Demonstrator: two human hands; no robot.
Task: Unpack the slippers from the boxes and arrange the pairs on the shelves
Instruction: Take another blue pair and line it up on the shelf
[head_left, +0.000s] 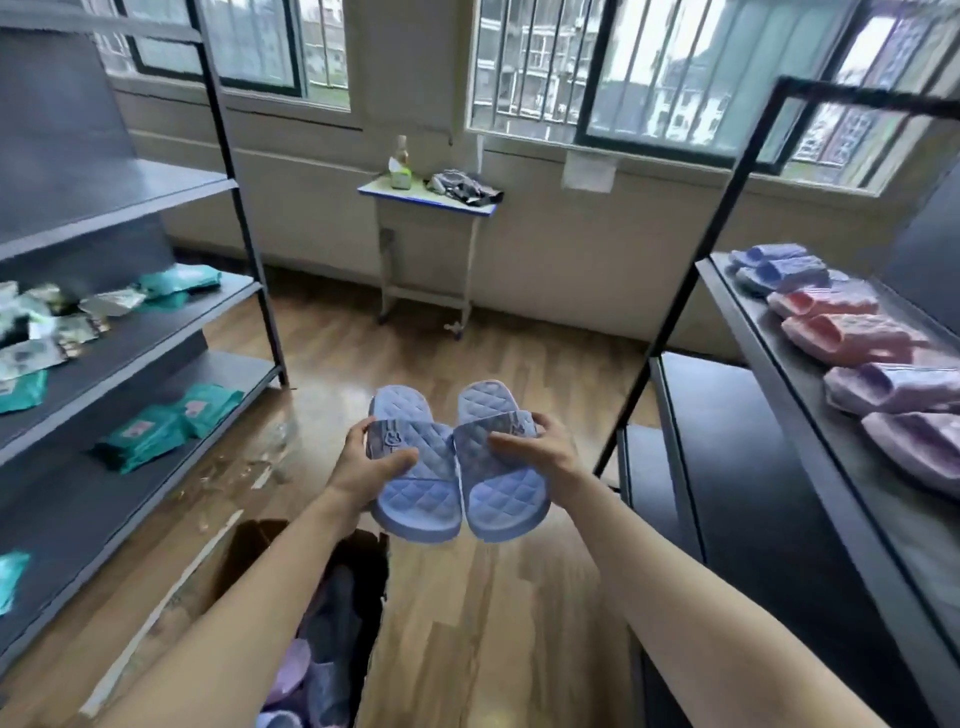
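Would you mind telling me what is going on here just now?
A person is unpacking slippers. The left hand holds the left slipper and the right hand holds the right slipper, a blue pair side by side above the floor. The open box below holds more. The right shelf already carries shelved slippers in blue, pink and purple.
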